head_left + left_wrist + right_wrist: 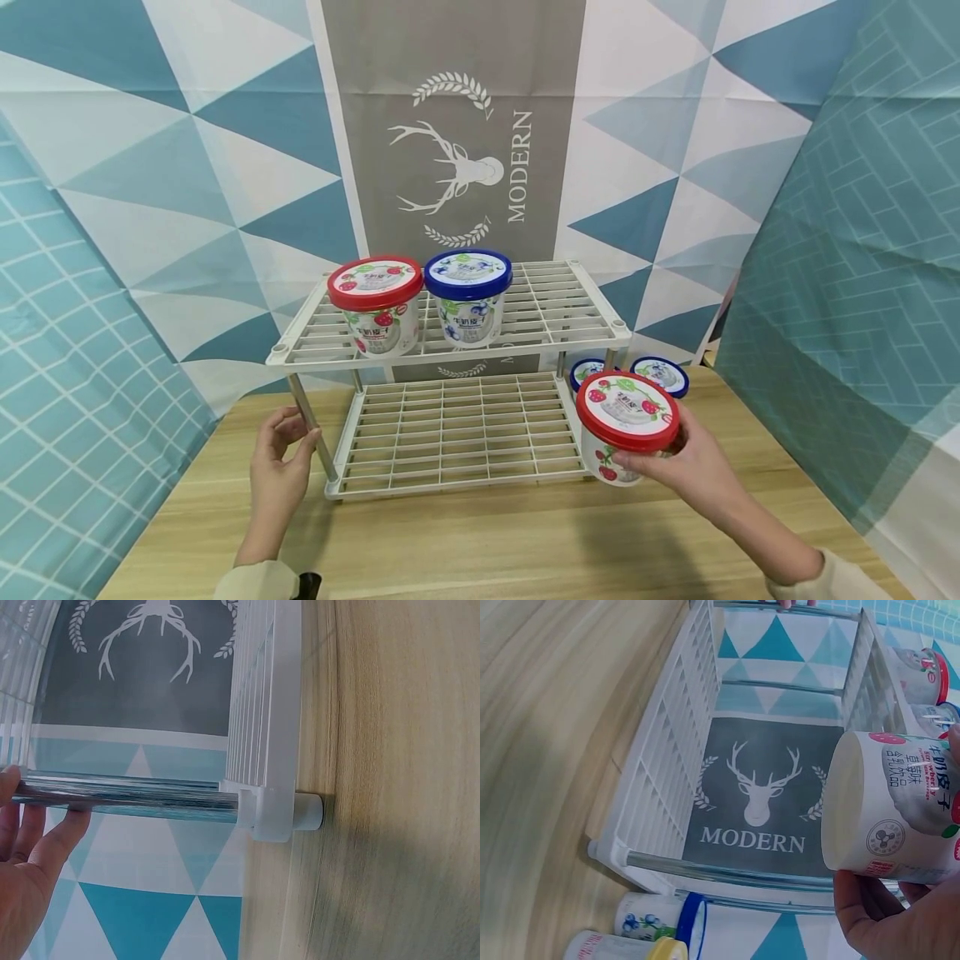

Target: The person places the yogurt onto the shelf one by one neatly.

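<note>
Left hand (281,462) holding post (320,446), right (688,468) holding tub (628,421)

Person's left sleeve (257,581) pale cream, plain; small black band-like piece (308,586), rounded, at its inner edge. Right sleeve (831,580) matching cream. Left hand (281,462), right hand (693,462) bare.

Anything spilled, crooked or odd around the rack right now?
Only the deer picture on the backdrop stands out: it and the word MODERN lie sideways in the head view. Both tubs on the rack are upright; no spill shows.
</note>
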The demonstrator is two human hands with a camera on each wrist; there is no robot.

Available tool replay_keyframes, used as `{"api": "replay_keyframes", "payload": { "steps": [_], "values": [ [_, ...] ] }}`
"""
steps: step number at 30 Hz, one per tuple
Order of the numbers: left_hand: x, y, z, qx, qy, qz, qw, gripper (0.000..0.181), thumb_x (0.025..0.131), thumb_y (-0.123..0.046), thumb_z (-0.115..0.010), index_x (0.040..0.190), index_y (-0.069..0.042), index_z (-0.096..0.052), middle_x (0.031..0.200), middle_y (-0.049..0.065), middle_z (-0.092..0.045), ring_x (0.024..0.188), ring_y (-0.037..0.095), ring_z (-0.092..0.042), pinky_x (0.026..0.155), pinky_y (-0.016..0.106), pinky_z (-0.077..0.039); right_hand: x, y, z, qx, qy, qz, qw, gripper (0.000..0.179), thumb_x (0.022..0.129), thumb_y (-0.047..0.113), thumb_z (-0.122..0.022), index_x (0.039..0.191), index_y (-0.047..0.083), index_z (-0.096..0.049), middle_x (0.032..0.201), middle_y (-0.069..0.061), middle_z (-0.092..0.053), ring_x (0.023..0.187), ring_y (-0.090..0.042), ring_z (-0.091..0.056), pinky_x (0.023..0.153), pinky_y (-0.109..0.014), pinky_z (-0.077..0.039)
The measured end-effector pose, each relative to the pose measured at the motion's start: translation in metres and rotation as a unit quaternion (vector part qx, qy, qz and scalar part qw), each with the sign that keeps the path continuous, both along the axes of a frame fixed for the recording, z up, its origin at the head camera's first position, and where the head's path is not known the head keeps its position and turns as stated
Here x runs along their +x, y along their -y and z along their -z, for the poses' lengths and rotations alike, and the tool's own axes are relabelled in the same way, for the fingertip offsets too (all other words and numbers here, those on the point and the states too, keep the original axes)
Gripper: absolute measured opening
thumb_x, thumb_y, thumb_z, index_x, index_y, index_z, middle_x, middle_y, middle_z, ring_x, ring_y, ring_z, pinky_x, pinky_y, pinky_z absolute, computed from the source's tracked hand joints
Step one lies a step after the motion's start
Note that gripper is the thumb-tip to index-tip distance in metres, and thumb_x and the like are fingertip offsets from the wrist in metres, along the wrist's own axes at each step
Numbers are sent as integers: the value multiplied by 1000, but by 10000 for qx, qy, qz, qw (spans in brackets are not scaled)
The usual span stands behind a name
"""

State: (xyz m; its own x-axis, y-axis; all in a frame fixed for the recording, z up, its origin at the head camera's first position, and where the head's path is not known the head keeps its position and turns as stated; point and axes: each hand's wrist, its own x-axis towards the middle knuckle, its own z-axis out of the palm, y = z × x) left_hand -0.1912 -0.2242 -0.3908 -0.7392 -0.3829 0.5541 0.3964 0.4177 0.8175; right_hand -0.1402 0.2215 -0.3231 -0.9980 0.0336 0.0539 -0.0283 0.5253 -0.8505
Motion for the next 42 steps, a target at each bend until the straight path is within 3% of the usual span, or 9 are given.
{"api": "replay_keyframes", "payload": {
  "steps": [19, 28, 32, 36, 42],
  "values": [
    [1, -2, -3, -133, 113, -106, 9998, 38, 81, 14, -61, 117, 7, -49, 89, -14, -54, 80, -8, -55, 64, 3, -47, -2, 3, -25, -156, -491, -150, 9986, 86, 79, 29, -74, 143, 8, -22, 135, -17, -42, 117, -35, -47, 79, -36, -57],
    [-16, 11, 17, -84, 120, -120, 9998, 41, 82, 10, -63, 120, 2, -50, 90, -17, -53, 82, -9, -54, 64, 2, -47, -2, 5, -38, -52, -754, -131, 9971, 82, 80, 29, -74, 143, 8, -25, 134, -17, -45, 115, -34, -50, 81, -38, -57],
    [-17, 13, 20, -133, 92, -109, 9998, 41, 83, 9, -63, 120, 1, -50, 91, -17, -53, 82, -9, -54, 64, 2, -47, -3, 6, -43, -18, -809, -149, 9966, 82, 80, 29, -73, 143, 8, -25, 133, -17, -46, 114, -34, -51, 81, -38, -57],
    [-16, 13, 19, -137, 9, -89, 9999, 40, 82, 10, -63, 119, 2, -50, 91, -16, -54, 81, -9, -54, 64, 2, -47, -3, 8, -48, 82, -824, -103, 9965, 82, 80, 32, -73, 143, 8, -25, 133, -17, -46, 113, -33, -51, 80, -37, -57],
    [-1, 1, 2, -191, -76, -128, 9997, 40, 80, 15, -62, 117, 8, -50, 89, -12, -54, 80, -7, -55, 66, 2, -46, -3, 13, -56, 101, -925, -107, 9956, 79, 80, 31, -74, 140, 7, -29, 129, -16, -49, 109, -31, -52, 75, -24, -55]
  ]
}}
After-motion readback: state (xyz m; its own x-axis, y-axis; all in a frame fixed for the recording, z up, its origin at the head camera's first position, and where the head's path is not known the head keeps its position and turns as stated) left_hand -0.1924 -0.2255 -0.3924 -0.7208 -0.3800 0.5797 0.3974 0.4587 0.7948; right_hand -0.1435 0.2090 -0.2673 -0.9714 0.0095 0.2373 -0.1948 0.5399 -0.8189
